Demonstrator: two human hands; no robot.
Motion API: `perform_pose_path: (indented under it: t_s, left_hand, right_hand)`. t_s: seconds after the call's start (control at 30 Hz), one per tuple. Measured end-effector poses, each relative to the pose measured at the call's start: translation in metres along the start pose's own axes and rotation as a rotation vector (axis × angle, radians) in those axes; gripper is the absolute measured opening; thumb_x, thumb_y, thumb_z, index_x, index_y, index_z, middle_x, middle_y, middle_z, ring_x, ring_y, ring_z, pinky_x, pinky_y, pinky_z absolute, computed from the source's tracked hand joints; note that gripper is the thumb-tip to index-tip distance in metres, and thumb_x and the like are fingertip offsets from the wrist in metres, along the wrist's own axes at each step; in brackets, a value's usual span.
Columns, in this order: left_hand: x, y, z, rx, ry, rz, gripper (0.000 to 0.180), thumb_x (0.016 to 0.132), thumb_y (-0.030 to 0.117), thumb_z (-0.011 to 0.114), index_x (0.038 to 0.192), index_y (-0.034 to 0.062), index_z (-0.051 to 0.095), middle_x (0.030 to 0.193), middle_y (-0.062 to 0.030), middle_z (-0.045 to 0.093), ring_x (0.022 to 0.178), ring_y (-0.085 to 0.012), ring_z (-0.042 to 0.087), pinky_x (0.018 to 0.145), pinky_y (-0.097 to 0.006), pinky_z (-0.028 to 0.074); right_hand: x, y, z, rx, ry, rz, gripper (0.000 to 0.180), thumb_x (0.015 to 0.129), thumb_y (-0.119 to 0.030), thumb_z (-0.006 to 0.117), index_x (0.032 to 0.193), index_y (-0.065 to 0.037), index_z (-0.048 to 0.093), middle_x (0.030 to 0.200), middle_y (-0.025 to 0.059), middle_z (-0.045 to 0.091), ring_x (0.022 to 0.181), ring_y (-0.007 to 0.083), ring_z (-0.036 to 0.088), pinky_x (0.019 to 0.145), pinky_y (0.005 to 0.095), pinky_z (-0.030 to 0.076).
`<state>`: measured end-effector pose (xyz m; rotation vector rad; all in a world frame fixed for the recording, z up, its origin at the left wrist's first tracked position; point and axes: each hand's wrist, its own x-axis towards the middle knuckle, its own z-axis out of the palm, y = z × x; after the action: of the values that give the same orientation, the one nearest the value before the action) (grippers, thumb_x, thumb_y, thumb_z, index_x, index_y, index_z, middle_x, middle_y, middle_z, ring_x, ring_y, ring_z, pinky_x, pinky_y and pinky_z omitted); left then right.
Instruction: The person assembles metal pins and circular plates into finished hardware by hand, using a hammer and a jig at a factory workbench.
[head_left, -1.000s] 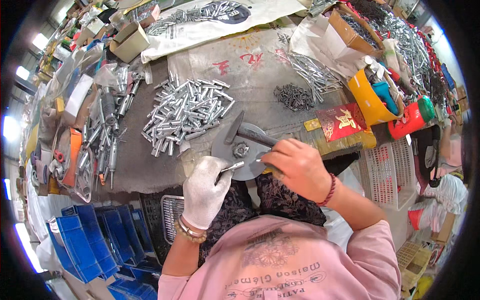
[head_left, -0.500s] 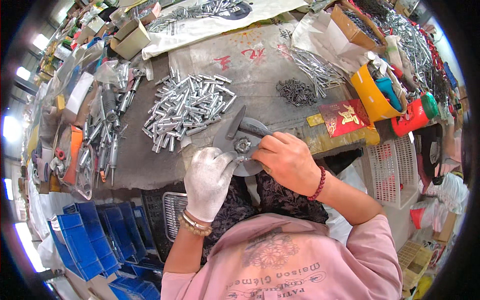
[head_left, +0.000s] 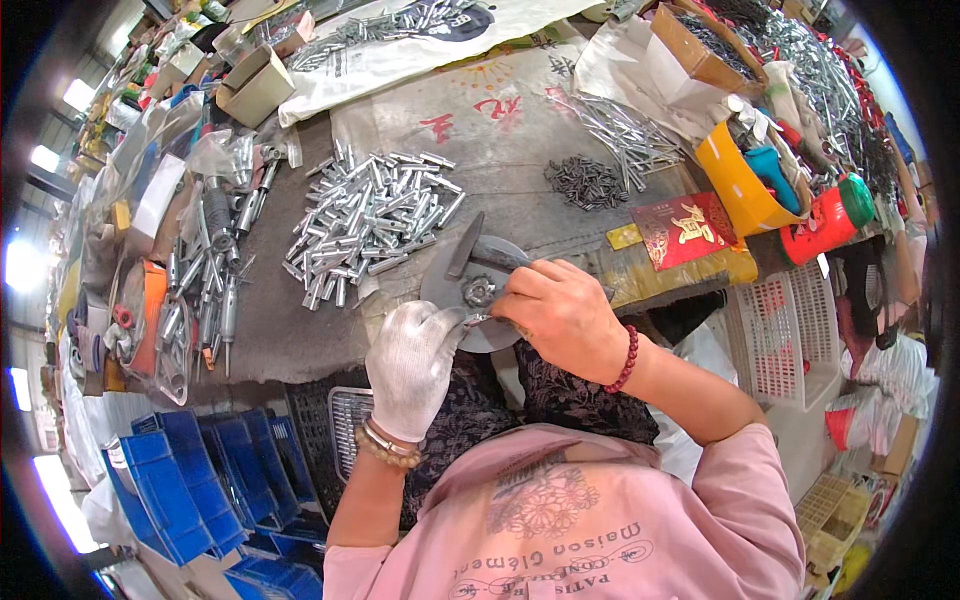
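Observation:
My left hand [head_left: 410, 360], in a white knit glove, pinches a small silver metal tube [head_left: 474, 321] above a round grey metal plate [head_left: 440, 285]. My bare right hand [head_left: 567, 315] has its fingers closed at the tube's other end; what they pinch is hidden. A hammer [head_left: 466, 247] has its head over the plate's far side, and its handle runs under my right hand; whether the palm grips it does not show. A small toothed metal block [head_left: 480, 291] sits mid-plate, just beyond the fingertips. A heap of silver tubes [head_left: 375, 220] lies beyond my left hand.
Small dark pins [head_left: 588, 183] and long metal rods [head_left: 628, 140] lie at the far right, near a red envelope [head_left: 688, 230]. Pneumatic tools [head_left: 218, 225] crowd the left side. Blue bins [head_left: 165, 490] stand below left, a white plastic basket [head_left: 785, 340] at right.
The view has shifted slightly. Both hands stay together over the plate, with the small tube between the fingertips showing a little more.

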<state>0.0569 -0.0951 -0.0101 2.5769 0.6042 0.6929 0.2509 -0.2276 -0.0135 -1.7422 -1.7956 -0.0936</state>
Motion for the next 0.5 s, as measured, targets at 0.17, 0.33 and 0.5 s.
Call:
perform_pose_path:
  t_s: [0.17,0.33,0.5]
  left_hand:
    - [-0.003,-0.004,0.005,-0.010,0.021,0.028,0.018,0.088,0.008,0.080,0.107,0.0096,0.080,0.099,-0.0105,0.071,0.097,-0.0334,0.069,0.084,-0.044,0.056]
    - [-0.006,-0.001,0.005,-0.060,0.050,0.013,0.021,0.084,0.002,0.082,0.104,0.0069,0.081,0.098,-0.0112,0.070,0.096,-0.0326,0.069,0.086,-0.043,0.056]
    - [-0.008,0.001,0.002,-0.065,0.055,-0.008,0.022,0.084,0.003,0.083,0.105,0.0062,0.080,0.100,-0.0111,0.070,0.097,-0.0327,0.069,0.087,-0.043,0.056]
  right_hand:
    - [0.004,-0.002,0.002,0.012,-0.011,-0.017,0.020,0.078,-0.008,0.075,0.098,-0.013,0.078,0.095,0.0037,0.062,0.094,0.0258,0.066,0.084,0.0401,0.055]
    - [0.003,-0.007,0.004,0.027,0.022,-0.007,0.021,0.080,-0.009,0.074,0.099,-0.013,0.078,0.096,0.0037,0.061,0.095,0.0253,0.067,0.085,0.0390,0.055]
    - [-0.005,0.015,-0.029,-0.049,0.173,0.221,0.029,0.076,-0.005,0.081,0.104,-0.012,0.079,0.101,0.0080,0.072,0.100,0.0317,0.071,0.088,0.0434,0.060]
